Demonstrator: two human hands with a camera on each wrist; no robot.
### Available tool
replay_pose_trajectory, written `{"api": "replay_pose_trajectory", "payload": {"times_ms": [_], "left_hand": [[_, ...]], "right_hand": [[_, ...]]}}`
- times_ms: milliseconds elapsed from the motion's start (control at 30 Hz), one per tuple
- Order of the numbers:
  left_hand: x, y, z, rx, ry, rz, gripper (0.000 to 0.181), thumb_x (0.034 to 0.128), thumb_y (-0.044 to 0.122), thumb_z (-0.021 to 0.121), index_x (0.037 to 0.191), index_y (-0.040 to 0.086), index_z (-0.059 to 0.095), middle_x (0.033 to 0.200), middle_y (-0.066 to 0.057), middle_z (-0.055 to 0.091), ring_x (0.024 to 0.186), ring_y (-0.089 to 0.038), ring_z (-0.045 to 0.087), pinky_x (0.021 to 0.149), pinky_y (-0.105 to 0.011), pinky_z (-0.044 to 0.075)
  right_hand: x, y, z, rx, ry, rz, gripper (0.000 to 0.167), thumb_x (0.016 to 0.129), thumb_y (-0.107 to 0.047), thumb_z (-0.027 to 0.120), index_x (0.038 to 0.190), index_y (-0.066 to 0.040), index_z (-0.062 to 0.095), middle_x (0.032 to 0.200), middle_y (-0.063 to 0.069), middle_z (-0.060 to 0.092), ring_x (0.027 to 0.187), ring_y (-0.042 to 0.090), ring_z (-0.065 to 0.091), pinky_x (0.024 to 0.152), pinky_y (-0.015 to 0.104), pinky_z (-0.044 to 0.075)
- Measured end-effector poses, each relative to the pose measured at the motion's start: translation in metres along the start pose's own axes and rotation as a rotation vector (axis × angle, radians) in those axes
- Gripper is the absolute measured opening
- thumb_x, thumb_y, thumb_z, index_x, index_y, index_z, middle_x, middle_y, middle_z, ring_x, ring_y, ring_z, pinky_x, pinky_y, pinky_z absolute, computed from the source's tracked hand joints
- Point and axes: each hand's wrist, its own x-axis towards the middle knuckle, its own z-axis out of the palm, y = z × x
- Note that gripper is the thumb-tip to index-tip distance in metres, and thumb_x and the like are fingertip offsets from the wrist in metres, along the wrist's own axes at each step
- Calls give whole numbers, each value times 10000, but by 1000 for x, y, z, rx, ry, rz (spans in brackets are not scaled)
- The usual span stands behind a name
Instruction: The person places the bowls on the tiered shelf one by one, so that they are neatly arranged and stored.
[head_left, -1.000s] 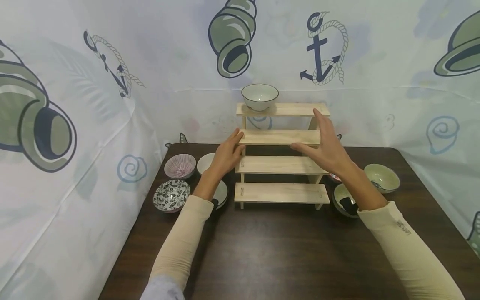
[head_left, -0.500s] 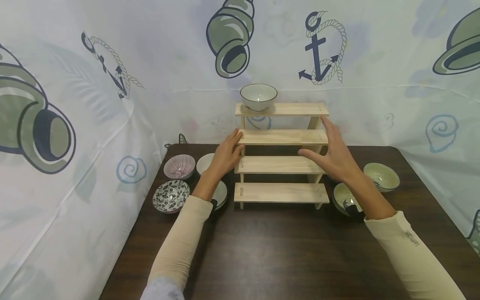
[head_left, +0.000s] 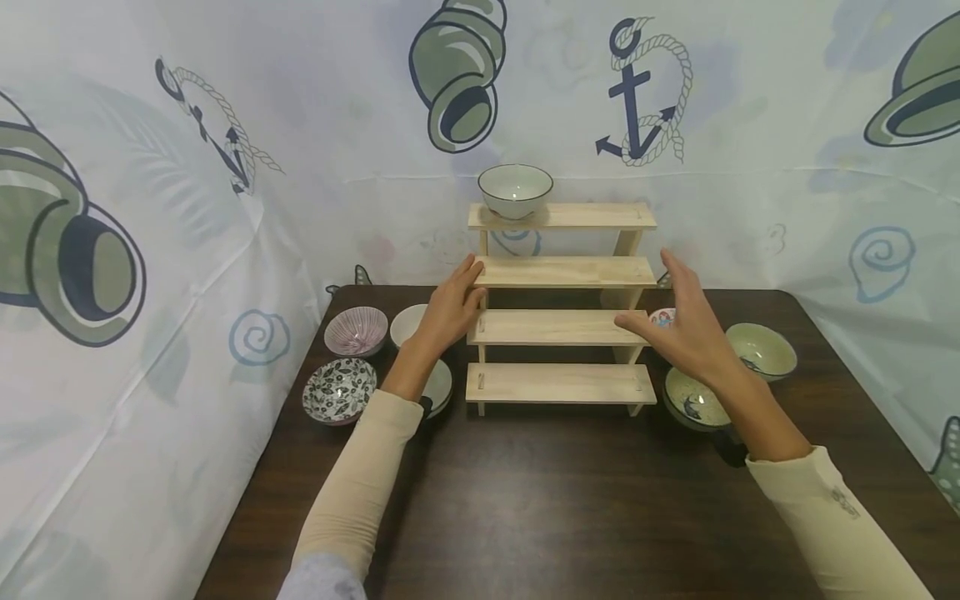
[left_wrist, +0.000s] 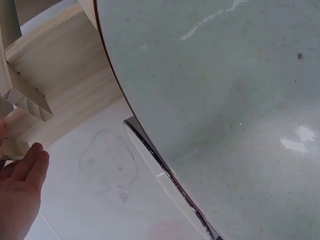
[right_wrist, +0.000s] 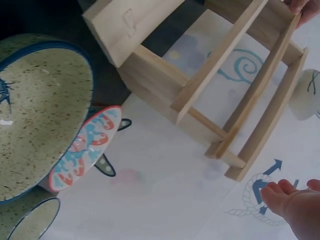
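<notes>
A pale wooden stepped rack (head_left: 561, 327) with several shelves stands on the dark table. My left hand (head_left: 452, 307) rests its fingertips on the left end of the second shelf from the top; in the left wrist view, that hand (left_wrist: 22, 192) has its fingers fairly straight at the wood. My right hand (head_left: 688, 329) is spread beside the rack's right side, thumb apart from the fingers, holding nothing. In the right wrist view, the right hand (right_wrist: 295, 207) shows fingers away from the wood. A white bowl (head_left: 515, 192) with a dark rim sits at the top shelf's left end.
Left of the rack are a purple-striped bowl (head_left: 356, 332), a black floral bowl (head_left: 340, 391), a white bowl (head_left: 407, 323) and a pale bowl (left_wrist: 215, 100). On the right are speckled bowls (head_left: 763, 350) (right_wrist: 45, 115) and a red-patterned dish (right_wrist: 87, 147). Printed cloth (head_left: 360, 108) hangs behind.
My right hand has drawn back from the second shelf from the top, moving right and slightly toward me. My left hand stays at the shelf's left end; the rack keeps its place.
</notes>
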Motion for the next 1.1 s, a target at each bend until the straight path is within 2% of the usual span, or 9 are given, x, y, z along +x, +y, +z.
{"api": "replay_pose_trajectory", "payload": {"times_ms": [467,700,867,1100], "left_hand": [[-1,0,0,8,-5,-16,545,1080,236,550,1590,106,408,1709,-81,281,1533,-341,371,1243,-510,339],[-1,1,0,1,-7,-14,544,1081,229,549,1590,100,407,1708,-91,283,1536,-340,365,1244,-511,336],[-1,2,0,2,-9,-12,544,1081,221,549,1590,98,405,1707,-98,284,1531,-353,371,1239,-520,342],[-1,0,1,12,2,-7,542,1080,229,548,1589,103,411,1708,-77,285,1530,-343,375,1237,-509,349]], "right_hand": [[-15,17,-1,8,24,-25,1123,867,-355,833,1680,-170,81,1713,213,163,1560,468,200,1179,753,223],[-24,26,-5,-39,21,-6,1127,856,-372,837,1676,-136,101,1672,266,223,1483,487,294,1128,757,287],[-31,29,-8,-69,4,32,1147,855,-399,834,1678,-138,79,1666,274,221,1463,489,304,1097,767,309],[-39,37,-9,-69,-15,74,1151,862,-416,827,1678,-139,64,1693,254,176,1515,487,252,1123,759,290]]}}
